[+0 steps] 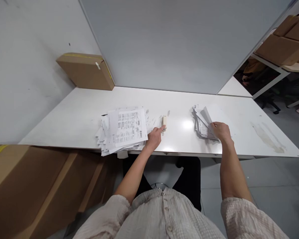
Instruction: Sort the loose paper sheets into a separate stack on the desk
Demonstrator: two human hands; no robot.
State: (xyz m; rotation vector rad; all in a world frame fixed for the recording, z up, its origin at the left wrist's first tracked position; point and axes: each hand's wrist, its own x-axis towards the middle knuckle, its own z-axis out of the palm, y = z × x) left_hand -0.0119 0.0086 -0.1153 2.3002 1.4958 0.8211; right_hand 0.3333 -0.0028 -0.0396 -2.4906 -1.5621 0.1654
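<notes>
My left hand [154,138] is just right of a large, uneven stack of printed papers [127,127]. Its index finger reaches out and touches the near end of a small cream-coloured block [164,122], while the other fingers look curled. What the block is cannot be made out. At the right, my right hand [221,131] pinches the edge of a sheet [206,115] whose far corner is lifted and bent. That sheet is on a smaller stack of papers [201,128], partly covered by the hand.
A closed cardboard box [89,71] stands at the table's back left against the partition. More cardboard boxes [52,179] are below the table's front left edge. The white table [174,99] ends at a grey panel [164,43]. Boxes [281,48] sit on another table at right.
</notes>
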